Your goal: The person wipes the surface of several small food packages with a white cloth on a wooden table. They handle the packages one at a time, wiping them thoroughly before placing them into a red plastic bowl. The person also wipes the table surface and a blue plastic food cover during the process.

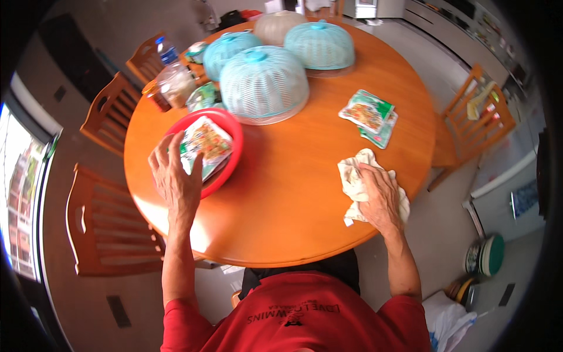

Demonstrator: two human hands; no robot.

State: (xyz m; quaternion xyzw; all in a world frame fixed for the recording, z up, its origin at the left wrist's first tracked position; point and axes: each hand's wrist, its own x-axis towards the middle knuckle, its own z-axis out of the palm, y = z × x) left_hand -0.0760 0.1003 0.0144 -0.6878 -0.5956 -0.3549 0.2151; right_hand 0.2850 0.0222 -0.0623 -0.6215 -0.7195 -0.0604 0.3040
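At the left of the round wooden table, my left hand (174, 176) hovers at the near rim of a red plastic basin (236, 149), its fingers spread and nothing in them. Inside the basin lie green and white food packets (206, 144) with a picture of food on them. On the right, my right hand (380, 196) presses a cream cloth (353, 176) against the tabletop, fingers bent over it. Beyond that cloth two similar packets (368, 111) overlap on the wood.
Blue mesh food covers (264, 82) and a beige cover (278, 28) stand at the table's far side. Left of them are a clear bottle (167, 53), a jar with a red-brown body (156, 95) and plastic bags. Wooden chairs (111, 220) surround the wooden table (281, 205).
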